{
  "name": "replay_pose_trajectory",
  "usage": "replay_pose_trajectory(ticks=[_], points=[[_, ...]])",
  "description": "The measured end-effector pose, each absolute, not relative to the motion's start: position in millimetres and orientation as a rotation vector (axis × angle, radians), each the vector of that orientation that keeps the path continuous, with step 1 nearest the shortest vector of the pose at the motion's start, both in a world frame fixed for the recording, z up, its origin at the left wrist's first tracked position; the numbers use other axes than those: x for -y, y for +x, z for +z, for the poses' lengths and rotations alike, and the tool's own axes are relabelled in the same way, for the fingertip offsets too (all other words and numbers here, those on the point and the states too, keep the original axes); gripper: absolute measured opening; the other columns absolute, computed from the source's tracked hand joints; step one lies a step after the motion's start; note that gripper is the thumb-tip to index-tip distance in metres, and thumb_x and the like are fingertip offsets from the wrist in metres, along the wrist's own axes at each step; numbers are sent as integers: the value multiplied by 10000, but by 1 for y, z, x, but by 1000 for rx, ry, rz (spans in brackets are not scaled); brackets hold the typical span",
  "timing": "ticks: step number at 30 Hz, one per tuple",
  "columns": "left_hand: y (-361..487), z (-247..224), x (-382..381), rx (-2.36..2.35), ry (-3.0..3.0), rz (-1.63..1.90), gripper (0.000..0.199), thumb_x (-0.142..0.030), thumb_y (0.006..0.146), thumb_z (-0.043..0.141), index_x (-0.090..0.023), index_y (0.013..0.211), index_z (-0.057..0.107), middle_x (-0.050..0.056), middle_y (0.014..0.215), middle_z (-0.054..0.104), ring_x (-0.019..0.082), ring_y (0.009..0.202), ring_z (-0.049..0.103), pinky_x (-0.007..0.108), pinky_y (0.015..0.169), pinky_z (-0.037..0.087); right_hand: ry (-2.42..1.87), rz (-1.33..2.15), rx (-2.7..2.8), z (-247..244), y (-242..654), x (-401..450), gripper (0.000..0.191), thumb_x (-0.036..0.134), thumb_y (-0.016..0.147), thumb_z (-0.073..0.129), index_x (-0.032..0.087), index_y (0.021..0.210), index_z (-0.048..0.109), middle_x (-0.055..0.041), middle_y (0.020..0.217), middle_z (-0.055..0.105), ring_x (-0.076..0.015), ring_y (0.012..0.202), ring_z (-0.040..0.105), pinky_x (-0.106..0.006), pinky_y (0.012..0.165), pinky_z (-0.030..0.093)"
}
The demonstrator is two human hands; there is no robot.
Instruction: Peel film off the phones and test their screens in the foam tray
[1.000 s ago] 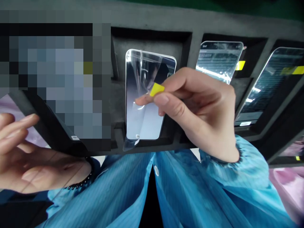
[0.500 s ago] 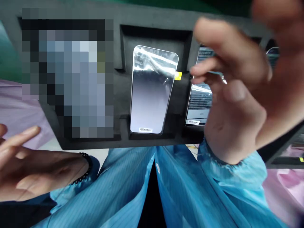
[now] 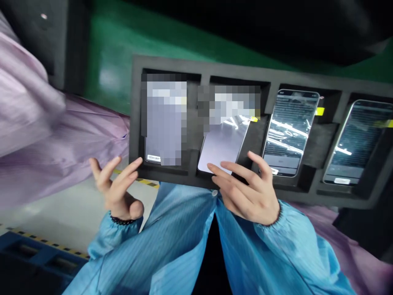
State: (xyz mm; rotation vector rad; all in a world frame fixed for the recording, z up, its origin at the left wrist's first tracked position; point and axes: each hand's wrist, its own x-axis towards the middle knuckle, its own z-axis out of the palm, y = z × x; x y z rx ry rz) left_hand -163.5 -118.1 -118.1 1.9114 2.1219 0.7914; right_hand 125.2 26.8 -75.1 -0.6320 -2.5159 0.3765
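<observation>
My left hand [image 3: 121, 190] is open, fingers spread, beside the lower left corner of a black foam tray [image 3: 172, 174]. It holds nothing. My right hand [image 3: 245, 192] is also open, its fingertips over the bottom end of a smartphone [image 3: 222, 145] with a blank pale screen; whether they touch it I cannot tell. Left of that phone lies another pale-screened smartphone [image 3: 166, 127], mostly pixelated. To the right, a smartphone [image 3: 288, 135] shows lines of text and carries a yellow tab. A similar smartphone [image 3: 353, 143] sits in the rightmost recess.
A green surface [image 3: 113, 73] stretches behind the tray. Pink-purple fabric [image 3: 76, 135] is at the left, and more shows at the lower right. A blue pallet-like structure [image 3: 39, 254] stands on the floor at lower left, near yellow-black striped tape.
The view has shifted, showing more of the tray and surroundings. My right hand has moved from over the text-screen phone to the blank phone's lower end. My left hand is closer to the tray.
</observation>
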Motion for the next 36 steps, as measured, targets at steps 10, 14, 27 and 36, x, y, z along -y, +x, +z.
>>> replay_pose_trajectory(ticks=[10,14,27,36], points=[[-158,-113,103,-1955,2292,995,555,-490,1048,261,-146,1408,506,107,1363,678,299,1470,432,745,1250,80,-656,351,2484,-73,126,-28,202,128,958,517,215,1052,674,-20,1121,806,-183,1025,732,-468,1187,381],[-158,-113,106,-1947,2310,998,544,-495,1036,290,-177,1450,445,104,1459,607,280,1496,396,733,1258,100,-672,353,2465,-75,127,-27,231,119,926,537,239,1071,671,-18,1124,806,-199,1021,733,-485,1160,404],[-164,-127,106,-1920,2291,1065,579,-525,997,316,-205,1442,502,100,1359,679,327,1441,466,720,1264,95,-723,425,2366,-72,131,-25,246,119,894,506,219,1023,689,-6,1044,818,-175,998,709,-460,1132,449],[-164,-127,106,-1925,2320,1161,594,-487,987,399,-236,1526,395,59,1577,490,313,1515,348,680,1280,115,-736,458,2317,-72,130,-24,251,79,865,532,196,1027,683,-8,1032,817,-175,1009,709,-450,1113,456]])
